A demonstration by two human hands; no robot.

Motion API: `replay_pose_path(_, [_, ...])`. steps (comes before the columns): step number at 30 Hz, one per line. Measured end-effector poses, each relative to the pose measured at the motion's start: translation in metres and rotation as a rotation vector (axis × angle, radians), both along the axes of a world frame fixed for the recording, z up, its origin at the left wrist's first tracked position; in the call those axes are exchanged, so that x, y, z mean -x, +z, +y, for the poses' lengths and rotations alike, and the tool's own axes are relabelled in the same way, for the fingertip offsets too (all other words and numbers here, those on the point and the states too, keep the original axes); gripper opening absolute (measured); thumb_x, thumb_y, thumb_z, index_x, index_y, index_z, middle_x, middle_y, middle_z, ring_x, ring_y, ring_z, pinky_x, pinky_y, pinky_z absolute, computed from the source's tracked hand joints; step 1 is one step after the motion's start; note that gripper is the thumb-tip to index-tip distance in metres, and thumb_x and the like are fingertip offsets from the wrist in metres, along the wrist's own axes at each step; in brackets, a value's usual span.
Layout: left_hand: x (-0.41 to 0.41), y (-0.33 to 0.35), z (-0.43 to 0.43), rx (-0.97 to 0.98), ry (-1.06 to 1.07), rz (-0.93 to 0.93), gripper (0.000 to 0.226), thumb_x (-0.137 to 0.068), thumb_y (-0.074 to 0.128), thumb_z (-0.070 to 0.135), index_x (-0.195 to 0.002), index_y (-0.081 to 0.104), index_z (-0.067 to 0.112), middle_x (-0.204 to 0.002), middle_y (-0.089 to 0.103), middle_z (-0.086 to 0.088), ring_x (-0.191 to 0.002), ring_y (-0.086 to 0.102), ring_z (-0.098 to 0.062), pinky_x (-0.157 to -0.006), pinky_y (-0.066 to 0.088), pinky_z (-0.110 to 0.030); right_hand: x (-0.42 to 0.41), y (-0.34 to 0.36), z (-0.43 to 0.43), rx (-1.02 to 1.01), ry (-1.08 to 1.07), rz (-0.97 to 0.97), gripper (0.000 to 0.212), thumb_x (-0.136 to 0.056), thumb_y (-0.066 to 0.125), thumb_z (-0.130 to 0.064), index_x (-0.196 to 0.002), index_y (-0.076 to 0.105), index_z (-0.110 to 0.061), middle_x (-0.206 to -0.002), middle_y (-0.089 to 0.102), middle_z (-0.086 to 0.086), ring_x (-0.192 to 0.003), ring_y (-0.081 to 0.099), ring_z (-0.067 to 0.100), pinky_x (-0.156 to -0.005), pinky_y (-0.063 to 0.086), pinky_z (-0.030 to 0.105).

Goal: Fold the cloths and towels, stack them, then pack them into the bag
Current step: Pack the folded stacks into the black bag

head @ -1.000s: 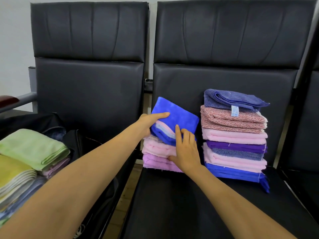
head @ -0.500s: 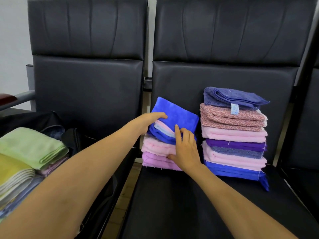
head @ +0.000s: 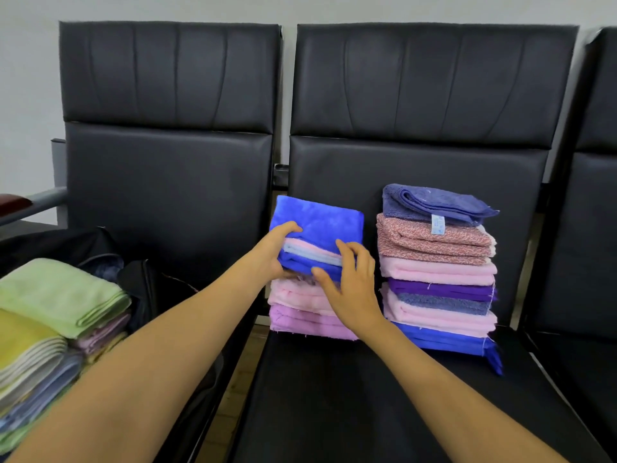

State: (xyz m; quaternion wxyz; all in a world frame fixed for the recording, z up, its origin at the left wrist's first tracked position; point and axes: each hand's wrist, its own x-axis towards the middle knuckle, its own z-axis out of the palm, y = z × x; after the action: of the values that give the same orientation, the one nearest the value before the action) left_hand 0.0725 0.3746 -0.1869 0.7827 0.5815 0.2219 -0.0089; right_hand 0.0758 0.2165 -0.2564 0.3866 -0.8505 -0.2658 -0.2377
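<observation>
where the middle seat point(head: 334, 396) of a row of black padded chairs meets its backrest, two piles of folded cloths stand side by side, near each other but not touching. the person's left hand point(head: 278, 252) grips the left end of a blue bundle point(head: 320, 222) on top of the shorter pile. its thumb lies over the upper blue layer and its fingers curl underneath, mostly hidden. the right hand point(head: 352, 290) holds the bundle's near edge. its fingers point(head: 345, 253) are bent and a little spread over the pink and pale blue layers inside the fold, and its thumb is tucked at the bundle's lower edge. the bundle tilts, far side raised toward the backrest. just below it lies a pink cloth point(head: 297, 297), resting on a lilac cloth point(head: 307, 325) on the seat. whether the bundle touches the pink cloth cannot be told. to the right, the taller pile point(head: 437, 272) has a slate-blue towel with a small white label on top. under it come speckled pink, pink, purple, grey-blue, pink and bright blue layers. on the seat to the left sits a black bag point(head: 143, 282). at the frame's left edge a green towel point(head: 63, 292) tops a stack of yellow, white and pale blue folds. whether that stack is inside the bag cannot be told.
</observation>
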Motion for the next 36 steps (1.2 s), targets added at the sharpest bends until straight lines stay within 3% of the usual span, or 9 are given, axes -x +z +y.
replay_pose_path(4, [0.021, 0.027, 0.01, 0.035, 0.009, -0.066, 0.014, -0.08, 0.065, 0.027, -0.085, 0.063, 0.014, -0.072, 0.067, -0.006, -0.062, 0.065, -0.023, -0.069, 0.057, -0.038, 0.023, 0.025, 0.007, -0.475, 0.004, 0.119, 0.062, -0.09, 0.048, -0.051, -0.137, 0.038, -0.012, -0.135, 0.033, -0.002, -0.126, 0.032, 0.009, -0.103, 0.025, 0.011])
replay_pose_path(6, [0.037, 0.043, 0.017, 0.067, 0.031, -0.086, 0.014, -0.081, 0.066, 0.026, -0.085, 0.064, 0.013, -0.07, 0.067, -0.006, -0.061, 0.065, -0.022, -0.069, 0.057, -0.037, 0.032, 0.037, 0.01, -0.827, -0.051, 0.399, 0.053, -0.094, 0.052, -0.044, -0.133, 0.043, -0.01, -0.131, 0.043, 0.002, -0.125, 0.042, 0.019, -0.104, 0.035, 0.026])
replay_pose_path(8, [0.056, 0.059, 0.023, 0.084, 0.042, -0.102, 0.014, -0.081, 0.067, 0.026, -0.085, 0.065, 0.013, -0.07, 0.069, -0.006, -0.064, 0.066, -0.022, -0.079, 0.056, -0.041, 0.038, 0.049, 0.01, -1.107, -0.023, 0.857, 0.062, -0.092, 0.046, -0.058, -0.131, 0.048, -0.011, -0.121, 0.054, 0.002, -0.122, 0.049, 0.027, -0.103, 0.038, 0.043])
replay_pose_path(11, [0.087, 0.077, 0.029, 0.098, 0.012, -0.133, 0.015, -0.081, 0.066, 0.026, -0.086, 0.065, 0.012, -0.073, 0.069, -0.007, -0.065, 0.067, -0.022, -0.083, 0.054, -0.042, 0.055, 0.057, 0.008, -1.21, 0.242, 1.46, 0.083, -0.083, 0.034, -0.077, -0.133, 0.049, -0.012, -0.12, 0.05, 0.014, -0.119, 0.044, 0.033, -0.105, 0.031, 0.055])
replay_pose_path(14, [0.118, 0.093, 0.035, 0.06, 0.005, -0.128, 0.015, -0.081, 0.065, 0.026, -0.081, 0.066, 0.011, -0.071, 0.068, -0.007, -0.058, 0.067, -0.021, -0.069, 0.059, -0.041, 0.079, 0.07, 0.012, -1.301, 0.495, 1.588, 0.08, -0.086, 0.039, -0.072, -0.134, 0.05, -0.009, -0.117, 0.057, 0.023, -0.115, 0.051, 0.041, -0.1, 0.037, 0.056])
replay_pose_path(20, [0.197, 0.091, 0.086, -0.053, 0.071, -0.047, 0.018, -0.079, 0.067, 0.026, -0.067, 0.059, 0.016, -0.059, 0.059, -0.001, -0.049, 0.057, -0.016, -0.049, 0.052, -0.026, 0.126, 0.123, 0.033, -0.962, 0.78, 1.518, 0.092, -0.072, 0.045, -0.083, -0.127, 0.061, -0.011, -0.126, 0.063, 0.014, -0.112, 0.062, 0.033, -0.094, 0.05, 0.05])
replay_pose_path(24, [0.254, 0.084, 0.131, -0.1, 0.134, -0.025, 0.013, -0.079, 0.067, 0.026, -0.072, 0.059, 0.017, -0.067, 0.061, 0.0, -0.057, 0.058, -0.016, -0.054, 0.052, -0.024, 0.165, 0.142, 0.078, -0.688, 0.75, 1.45, 0.069, -0.076, 0.064, -0.059, -0.124, 0.062, -0.009, -0.119, 0.067, 0.011, -0.108, 0.066, 0.028, -0.092, 0.052, 0.045])
replay_pose_path(29, [0.321, 0.081, 0.187, -0.162, 0.244, 0.004, 0.013, -0.083, 0.062, 0.022, -0.073, 0.06, 0.014, -0.062, 0.067, -0.004, -0.05, 0.064, -0.018, -0.049, 0.053, -0.024, 0.212, 0.142, 0.149, -0.51, 0.792, 1.518, 0.043, -0.083, 0.065, -0.05, -0.103, 0.07, -0.012, -0.099, 0.074, 0.007, -0.086, 0.072, 0.026, -0.082, 0.054, 0.045])
replay_pose_path(36, [0.388, 0.032, 0.247, -0.169, 0.354, 0.209, 0.011, -0.078, 0.067, 0.016, -0.089, 0.065, 0.012, -0.077, 0.073, -0.008, -0.069, 0.07, -0.025, -0.063, 0.058, -0.037, 0.262, 0.074, 0.247, -0.358, 0.669, 1.69, 0.034, -0.082, 0.07, -0.021, -0.115, 0.065, -0.015, -0.111, 0.068, 0.01, -0.099, 0.065, 0.029, -0.088, 0.051, 0.047])
